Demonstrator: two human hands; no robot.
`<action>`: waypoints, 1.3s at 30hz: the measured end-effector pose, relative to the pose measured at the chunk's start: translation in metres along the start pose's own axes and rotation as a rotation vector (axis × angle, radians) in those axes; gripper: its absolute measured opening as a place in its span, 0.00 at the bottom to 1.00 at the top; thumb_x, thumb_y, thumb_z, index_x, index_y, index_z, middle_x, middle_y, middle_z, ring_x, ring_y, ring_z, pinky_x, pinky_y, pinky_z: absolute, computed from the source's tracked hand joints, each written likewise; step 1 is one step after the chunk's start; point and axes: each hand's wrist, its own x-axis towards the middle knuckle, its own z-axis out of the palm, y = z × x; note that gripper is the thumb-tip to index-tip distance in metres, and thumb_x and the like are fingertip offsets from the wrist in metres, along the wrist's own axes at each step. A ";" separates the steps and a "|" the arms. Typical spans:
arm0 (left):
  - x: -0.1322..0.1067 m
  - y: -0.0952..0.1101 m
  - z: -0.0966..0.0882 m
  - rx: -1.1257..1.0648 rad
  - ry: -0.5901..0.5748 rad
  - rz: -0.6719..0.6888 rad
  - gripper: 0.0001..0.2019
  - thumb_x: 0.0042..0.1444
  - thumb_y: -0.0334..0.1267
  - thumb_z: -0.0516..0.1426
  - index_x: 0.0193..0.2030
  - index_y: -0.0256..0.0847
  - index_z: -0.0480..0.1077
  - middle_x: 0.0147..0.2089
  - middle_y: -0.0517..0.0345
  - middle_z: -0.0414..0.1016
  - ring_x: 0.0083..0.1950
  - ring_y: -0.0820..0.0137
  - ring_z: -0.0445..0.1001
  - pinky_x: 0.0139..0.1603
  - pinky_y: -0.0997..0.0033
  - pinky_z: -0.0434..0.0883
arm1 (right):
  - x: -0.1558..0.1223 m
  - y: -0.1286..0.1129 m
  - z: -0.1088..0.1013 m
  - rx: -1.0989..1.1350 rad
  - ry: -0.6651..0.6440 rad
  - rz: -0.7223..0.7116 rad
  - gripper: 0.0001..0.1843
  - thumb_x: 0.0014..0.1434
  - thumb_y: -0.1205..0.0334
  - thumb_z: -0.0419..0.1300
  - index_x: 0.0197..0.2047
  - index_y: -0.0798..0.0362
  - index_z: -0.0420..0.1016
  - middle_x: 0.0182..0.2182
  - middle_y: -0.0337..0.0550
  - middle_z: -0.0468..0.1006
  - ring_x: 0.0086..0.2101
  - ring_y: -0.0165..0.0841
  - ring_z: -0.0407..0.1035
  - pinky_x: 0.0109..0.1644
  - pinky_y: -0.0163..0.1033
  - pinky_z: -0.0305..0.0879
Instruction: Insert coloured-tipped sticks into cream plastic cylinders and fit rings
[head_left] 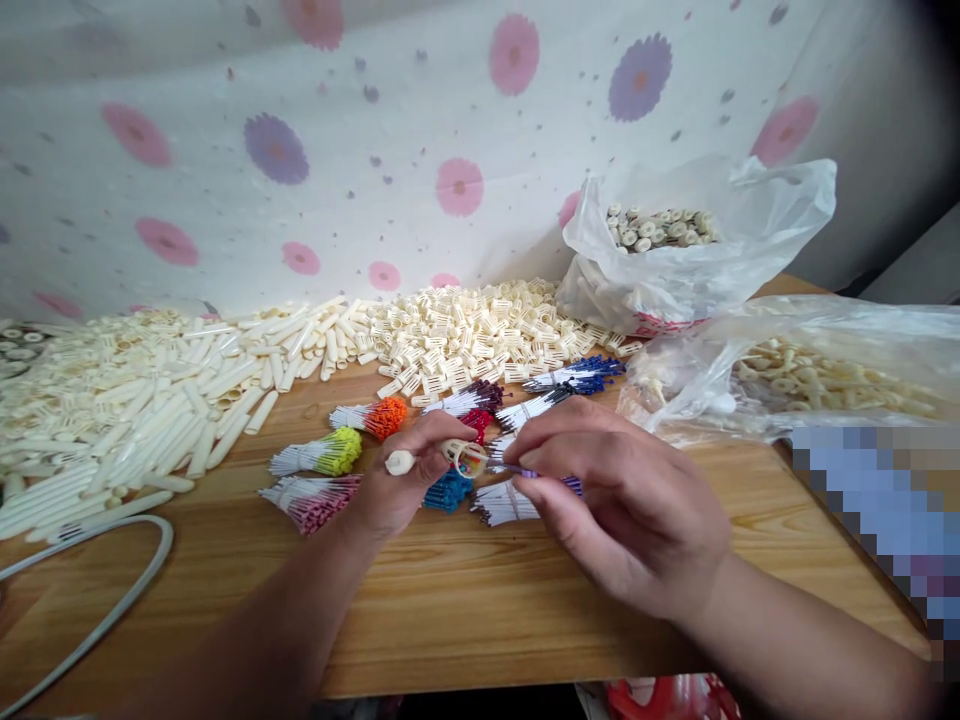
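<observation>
I have the left hand (391, 498) clamped on the cream tube (453, 452) mid-view, mouth towards three o'clock, probably to face the purple stick (528, 473) the right hand (637, 505) pinches, pointing nine o'clock.

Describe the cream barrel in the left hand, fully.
The left hand grips the cream barrel, which looks like hard plastic. Its round open mouth faces the right hand, with small coloured bits inside. The left hand hides much of its length. It is above the wooden table; whether the purple-ended rod touches it is unclear.
</observation>
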 end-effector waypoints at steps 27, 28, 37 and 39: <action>-0.009 0.020 0.011 0.831 0.286 0.497 0.20 0.54 0.27 0.60 0.53 0.49 0.72 0.43 0.58 0.72 0.43 0.71 0.72 0.43 0.72 0.69 | -0.011 0.025 0.019 -0.113 0.063 0.202 0.04 0.55 0.73 0.61 0.32 0.56 0.75 0.34 0.42 0.69 0.37 0.29 0.65 0.41 0.37 0.64; -0.009 0.020 0.012 0.844 0.299 0.500 0.20 0.54 0.27 0.60 0.53 0.49 0.72 0.43 0.58 0.72 0.43 0.71 0.72 0.44 0.72 0.69 | -0.012 0.026 0.020 -0.069 0.064 0.231 0.04 0.56 0.72 0.61 0.32 0.56 0.75 0.34 0.42 0.69 0.37 0.29 0.65 0.41 0.37 0.64; -0.009 0.019 0.009 0.994 0.402 0.539 0.20 0.53 0.26 0.61 0.52 0.49 0.72 0.41 0.57 0.72 0.43 0.67 0.72 0.44 0.67 0.69 | -0.013 0.034 0.019 0.325 -0.009 0.469 0.08 0.60 0.67 0.58 0.39 0.50 0.79 0.38 0.42 0.71 0.40 0.30 0.67 0.46 0.40 0.65; -0.009 0.019 0.007 1.027 0.412 0.545 0.21 0.53 0.26 0.61 0.52 0.50 0.72 0.41 0.58 0.72 0.43 0.67 0.72 0.44 0.67 0.69 | -0.012 0.036 0.017 0.349 -0.024 0.481 0.08 0.60 0.66 0.58 0.40 0.49 0.79 0.39 0.43 0.71 0.42 0.31 0.67 0.46 0.41 0.66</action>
